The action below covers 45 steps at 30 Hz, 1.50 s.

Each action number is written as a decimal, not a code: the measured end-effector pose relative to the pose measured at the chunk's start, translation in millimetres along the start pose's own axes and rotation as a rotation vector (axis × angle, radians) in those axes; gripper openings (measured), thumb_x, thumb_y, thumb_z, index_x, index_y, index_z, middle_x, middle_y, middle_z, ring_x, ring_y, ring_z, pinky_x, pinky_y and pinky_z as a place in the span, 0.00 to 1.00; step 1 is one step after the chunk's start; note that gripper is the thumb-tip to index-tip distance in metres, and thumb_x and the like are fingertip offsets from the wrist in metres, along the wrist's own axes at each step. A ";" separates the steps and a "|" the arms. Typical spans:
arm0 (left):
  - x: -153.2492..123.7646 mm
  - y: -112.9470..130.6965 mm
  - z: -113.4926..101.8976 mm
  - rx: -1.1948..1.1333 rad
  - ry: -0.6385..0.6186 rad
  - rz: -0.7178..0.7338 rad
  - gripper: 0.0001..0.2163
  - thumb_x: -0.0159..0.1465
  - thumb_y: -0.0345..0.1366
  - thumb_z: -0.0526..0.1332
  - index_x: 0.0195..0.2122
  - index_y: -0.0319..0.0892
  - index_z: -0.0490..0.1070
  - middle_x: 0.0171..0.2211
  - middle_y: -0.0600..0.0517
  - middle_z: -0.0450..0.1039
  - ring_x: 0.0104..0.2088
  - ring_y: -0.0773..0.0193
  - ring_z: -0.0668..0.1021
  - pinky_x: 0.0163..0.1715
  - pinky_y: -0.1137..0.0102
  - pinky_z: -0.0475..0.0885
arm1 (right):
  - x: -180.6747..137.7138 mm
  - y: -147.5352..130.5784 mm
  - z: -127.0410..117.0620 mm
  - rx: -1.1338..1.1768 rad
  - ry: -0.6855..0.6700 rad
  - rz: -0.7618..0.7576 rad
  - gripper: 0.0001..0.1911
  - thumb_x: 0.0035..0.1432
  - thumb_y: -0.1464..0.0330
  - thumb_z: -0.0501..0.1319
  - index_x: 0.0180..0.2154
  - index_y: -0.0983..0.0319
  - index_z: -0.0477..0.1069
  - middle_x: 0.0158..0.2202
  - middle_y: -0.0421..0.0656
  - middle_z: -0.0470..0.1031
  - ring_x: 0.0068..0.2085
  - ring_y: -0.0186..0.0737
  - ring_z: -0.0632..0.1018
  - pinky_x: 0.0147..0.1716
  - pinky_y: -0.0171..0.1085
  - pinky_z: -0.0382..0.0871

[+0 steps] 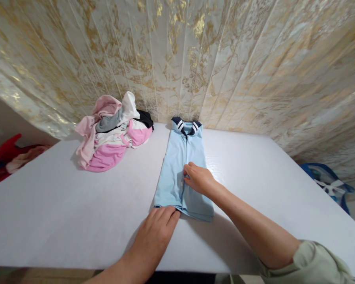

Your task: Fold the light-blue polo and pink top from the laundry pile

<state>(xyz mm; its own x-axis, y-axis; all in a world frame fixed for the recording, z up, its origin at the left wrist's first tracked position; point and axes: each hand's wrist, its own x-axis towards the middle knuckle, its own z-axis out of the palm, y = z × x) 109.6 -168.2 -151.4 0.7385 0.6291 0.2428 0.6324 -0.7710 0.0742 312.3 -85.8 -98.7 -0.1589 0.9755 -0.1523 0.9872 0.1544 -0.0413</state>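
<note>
A light blue zip-up jacket (171, 157) with a navy and white striped collar lies front up on the table, folded into a narrow strip, collar at the far end. My right hand (198, 179) is closed in a pinch at the zip in the lower middle of the jacket; its fingertips are partly hidden. At the near hem, my left hand (161, 225) has its fingers curled over the edge of the cloth, left of the zip. The left thumb is mostly out of sight.
On the white table (62, 213), a loose pile of pink, white, grey and black clothes (109, 154) sits at the back left. A patterned curtain (177, 59) hangs behind. Red cloth (8, 154) lies beyond the left edge, and a blue-edged bag (328, 183) beyond the right.
</note>
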 end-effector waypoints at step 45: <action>90.4 33.1 -0.4 -0.212 -0.269 0.179 0.03 0.63 0.28 0.55 0.37 0.43 0.64 0.36 0.52 0.69 0.36 0.61 0.73 0.34 0.68 0.67 | -144.5 39.0 37.4 0.454 0.097 0.159 0.08 0.53 0.76 0.58 0.35 0.59 0.65 0.34 0.37 0.67 0.28 0.30 0.68 0.29 0.31 0.58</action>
<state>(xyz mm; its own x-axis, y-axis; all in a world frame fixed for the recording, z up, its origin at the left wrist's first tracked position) 197.2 -136.9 -126.7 0.8855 0.4646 0.0099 0.4465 -0.8564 0.2593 373.1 -226.5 -115.2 0.0167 0.9948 -0.1002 0.8888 -0.0606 -0.4542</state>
